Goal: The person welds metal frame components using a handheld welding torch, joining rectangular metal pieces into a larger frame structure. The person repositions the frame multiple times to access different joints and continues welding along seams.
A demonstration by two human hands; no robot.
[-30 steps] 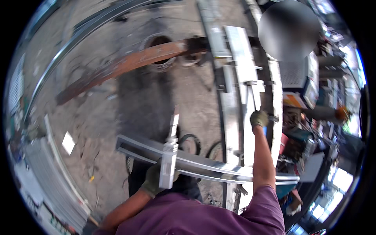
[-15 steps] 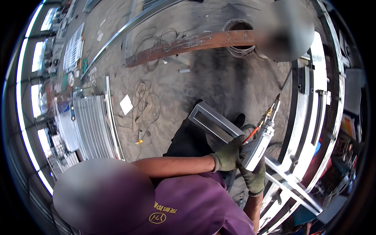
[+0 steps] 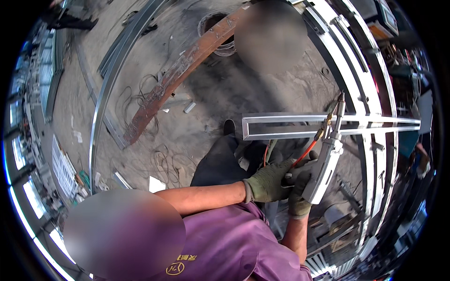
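Silver metal forms the body of the tool [image 3: 323, 171], which now lies at both gloved hands; one second earlier the right hand was out at the long rails, and only the left was beside the tool. Against the picture half a second back, both hands remain together there, while the pale metal frame [image 3: 300, 136] runs nearly level across the view instead of slanting. The right hand [image 3: 300, 193] is closed around the tool's rear part, the tool lying on its outer side with the narrow nozzle pointing away from the body. The left hand [image 3: 269, 181] lies just beside, fingers bent toward the right hand; whether it grips anything cannot be told. An orange hose [image 3: 304, 153] runs between the left glove and the tool's brass-coloured fitting. Beyond the hands, the frame passes behind the nozzle and crosses the long rails [image 3: 372, 100] at right, partly covering them. On the floor lie a rusty brown beam [image 3: 183, 70], loose cables [image 3: 164, 166] and a white sheet [image 3: 157, 184]; a blurred disc hides the beam's far end.
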